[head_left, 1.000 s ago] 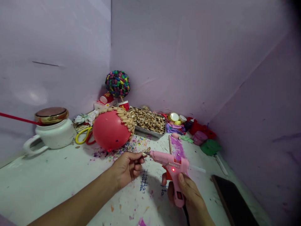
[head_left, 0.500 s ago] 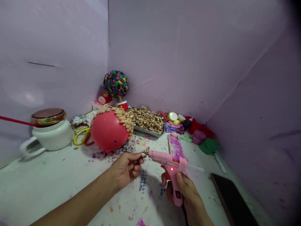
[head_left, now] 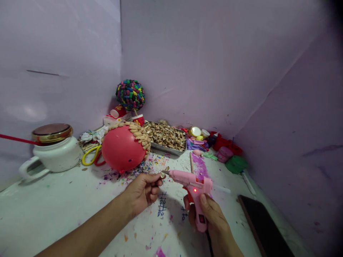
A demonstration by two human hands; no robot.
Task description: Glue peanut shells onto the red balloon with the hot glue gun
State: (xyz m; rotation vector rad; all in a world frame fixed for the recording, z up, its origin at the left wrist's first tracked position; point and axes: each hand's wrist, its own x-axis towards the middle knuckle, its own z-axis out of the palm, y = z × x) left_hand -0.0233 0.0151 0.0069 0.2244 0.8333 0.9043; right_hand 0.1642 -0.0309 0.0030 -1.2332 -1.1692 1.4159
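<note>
My right hand (head_left: 211,217) is wrapped around the handle of a pink glue gun (head_left: 184,176), its red light lit and its nozzle pointing left. Between thumb and forefinger, my left hand (head_left: 143,191) pinches a small nut shell (head_left: 163,175) right at the nozzle tip. Whether the tip touches the shell I cannot tell. Behind my left hand a red balloon (head_left: 123,148) rests on the table, its top and right side covered with rows of tan shells (head_left: 142,135). A metal tray (head_left: 171,151) heaped with nut shells (head_left: 166,135) stands farther back.
On the left are a white mug (head_left: 57,157) with a gold-rimmed lid and yellow-handled scissors (head_left: 91,157). A multicoloured ball (head_left: 130,94) stands in the corner. Loose balloons (head_left: 237,164) lie at the back right, and a dark phone (head_left: 264,225) at the right edge.
The view has shifted slightly, so everything sits a little farther left. Both hands keep the same hold, with the shell still at the nozzle.
</note>
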